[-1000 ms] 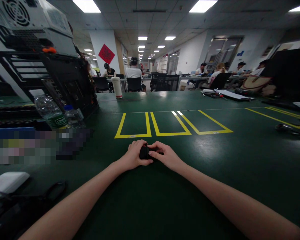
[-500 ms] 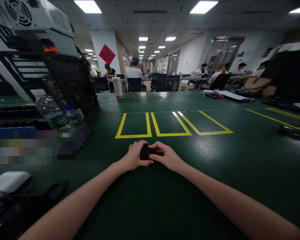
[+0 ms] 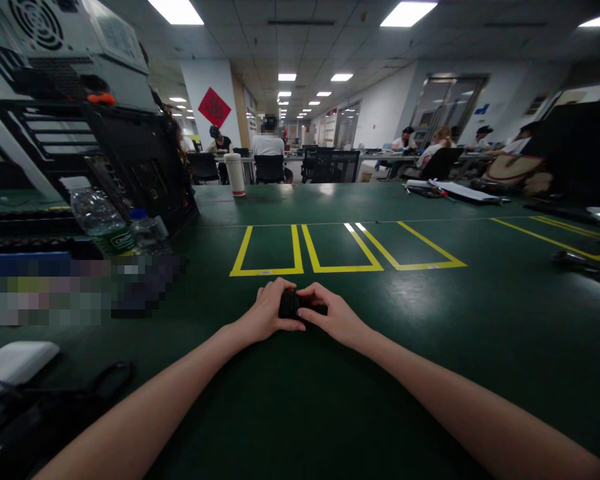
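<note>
A small black boxy object (image 3: 289, 305) is between my two hands, low over the green table at the middle of the view; its kind cannot be made out. My left hand (image 3: 270, 310) curls around its left side, fingers over the far edge and thumb along the near edge. From the right, my right hand (image 3: 333, 312) pinches it with thumb and fingertips. A speck of red shows at the top of the object, near my left fingertips. Yellow tape outlines (image 3: 345, 269) lie on the table just beyond both hands.
Left on the green table (image 3: 300, 400) stand computer cases (image 3: 145, 167), a plastic bottle (image 3: 97, 213) and a blue-capped bottle (image 3: 147, 233). A white cup (image 3: 235, 175) stands at the far edge. Papers (image 3: 465, 191) lie back right. Several people sit at desks beyond.
Both hands stay almost in place around the black object. The object has turned slightly in the fingers, and a bit of red now shows at its top.
</note>
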A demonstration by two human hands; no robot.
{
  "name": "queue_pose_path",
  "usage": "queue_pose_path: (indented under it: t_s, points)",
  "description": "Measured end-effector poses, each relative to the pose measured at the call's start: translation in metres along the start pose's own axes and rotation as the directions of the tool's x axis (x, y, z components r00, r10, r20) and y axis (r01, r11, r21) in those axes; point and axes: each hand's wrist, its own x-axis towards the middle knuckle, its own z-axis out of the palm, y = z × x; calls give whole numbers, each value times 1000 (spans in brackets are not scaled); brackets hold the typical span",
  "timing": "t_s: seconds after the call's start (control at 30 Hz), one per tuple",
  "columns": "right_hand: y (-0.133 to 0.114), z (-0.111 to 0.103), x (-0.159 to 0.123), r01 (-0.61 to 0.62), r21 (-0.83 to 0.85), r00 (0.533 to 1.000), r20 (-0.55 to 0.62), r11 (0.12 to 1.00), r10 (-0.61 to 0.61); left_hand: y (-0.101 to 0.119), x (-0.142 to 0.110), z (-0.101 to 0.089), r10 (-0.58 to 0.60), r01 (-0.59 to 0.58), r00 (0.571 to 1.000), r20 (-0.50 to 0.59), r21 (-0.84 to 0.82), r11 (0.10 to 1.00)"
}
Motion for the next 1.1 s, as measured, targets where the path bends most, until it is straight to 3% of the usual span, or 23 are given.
queue_pose_path:
  t_s: [0.23, 0.37, 0.63, 0.83, 0.97, 1.1]
  points:
    - [0, -2, 0, 0, 22, 1000, 9, 1000, 0, 4, -4, -1, 68, -66, 997, -27, 78, 995]
    - [2, -1, 0, 26, 14, 1000, 8, 1000, -26, 2, -5, 1, 20, -20, 1000, 11, 41, 999]
    - [0, 1, -3, 88, -61, 996, 3, 994, -89, -6, -3, 4, 130, -130, 991, 1, -21, 991]
    - [-2, 1, -2, 75, -39, 997, -20, 996, -76, -11, 1, 9, 100, -100, 994, -34, 7, 995]
    - [-2, 1, -2, 9, 2, 1000, 2, 1000, -9, -8, -1, 8, 65, -64, 998, 8, -61, 996]
    - [-4, 1, -4, 33, 26, 999, 41, 999, -34, -3, -4, 4, 49, -43, 998, 40, -128, 991]
